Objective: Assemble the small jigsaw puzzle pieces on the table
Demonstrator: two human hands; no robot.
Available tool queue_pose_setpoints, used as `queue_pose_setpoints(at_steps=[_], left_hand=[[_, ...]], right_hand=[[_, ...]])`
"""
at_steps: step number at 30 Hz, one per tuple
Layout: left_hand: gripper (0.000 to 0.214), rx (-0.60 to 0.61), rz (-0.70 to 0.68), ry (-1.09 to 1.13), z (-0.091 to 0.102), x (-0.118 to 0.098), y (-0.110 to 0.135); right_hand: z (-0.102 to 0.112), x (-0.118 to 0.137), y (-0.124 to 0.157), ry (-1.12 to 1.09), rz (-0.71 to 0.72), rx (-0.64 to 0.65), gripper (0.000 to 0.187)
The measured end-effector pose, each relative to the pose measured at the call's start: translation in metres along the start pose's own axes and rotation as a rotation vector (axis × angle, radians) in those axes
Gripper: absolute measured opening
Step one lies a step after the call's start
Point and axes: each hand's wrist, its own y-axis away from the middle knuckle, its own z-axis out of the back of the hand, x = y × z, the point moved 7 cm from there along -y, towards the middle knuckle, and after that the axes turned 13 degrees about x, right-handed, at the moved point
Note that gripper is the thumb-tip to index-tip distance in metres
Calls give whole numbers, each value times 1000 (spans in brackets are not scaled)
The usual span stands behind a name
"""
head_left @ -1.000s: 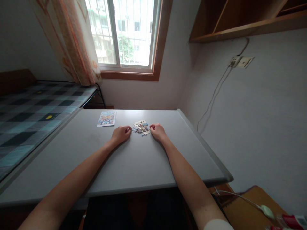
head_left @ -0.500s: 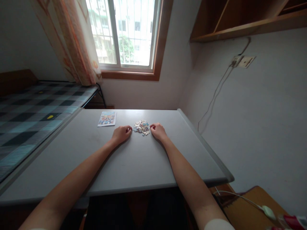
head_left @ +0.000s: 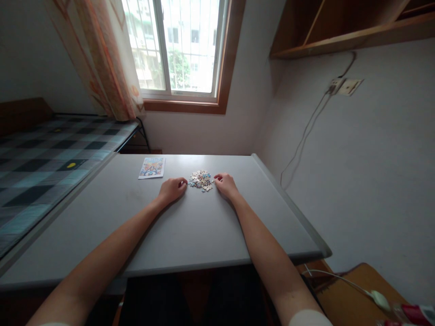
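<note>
A small heap of loose jigsaw pieces [head_left: 200, 179] lies on the grey table [head_left: 190, 231], toward its far side. My left hand [head_left: 172, 189] rests on the table just left of the heap, fingers curled, fingertips at the heap's edge. On the heap's right side my right hand [head_left: 226, 184] rests with its fingers curled in the same way and touches the pieces. Whether either hand pinches a piece is too small to make out. A colourful picture card [head_left: 152, 167] lies flat to the far left of the heap.
A bed with a checked blue cover [head_left: 41, 163] adjoins the table's left edge. A window [head_left: 176, 45] and curtain [head_left: 105, 59] are behind. The wall on the right carries a socket [head_left: 343, 86] with a hanging cable. A wooden seat [head_left: 353, 290] sits low at the right.
My right hand has shifted slightly up and forward against the heap. The left hand and the pieces stay where they were.
</note>
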Motion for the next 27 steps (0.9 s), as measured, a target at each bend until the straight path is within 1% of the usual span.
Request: queue_pose_setpoints(at_steps=[3, 5, 7, 10, 12, 22, 27], left_hand=[[29, -1, 3, 4, 0, 0, 0], [29, -1, 2, 6, 0, 1, 0], [29, 0, -2, 3, 0, 0, 0], [29, 5, 0, -3, 0, 0, 0], [30, 8, 8, -2, 0, 0, 0], [29, 1, -7, -12, 0, 0, 0], [30, 19, 13, -17, 0, 0, 1]], right_hand=[[13, 0, 2, -43, 7, -25, 21], [17, 3, 3, -44, 31, -12, 18], [13, 7, 4, -19, 67, 43, 15], [2, 12, 5, 17, 107, 141, 14], [-4, 13, 6, 24, 122, 178, 14], [-11, 11, 5, 0, 151, 218, 15], [-11, 9, 4, -22, 133, 228, 14]])
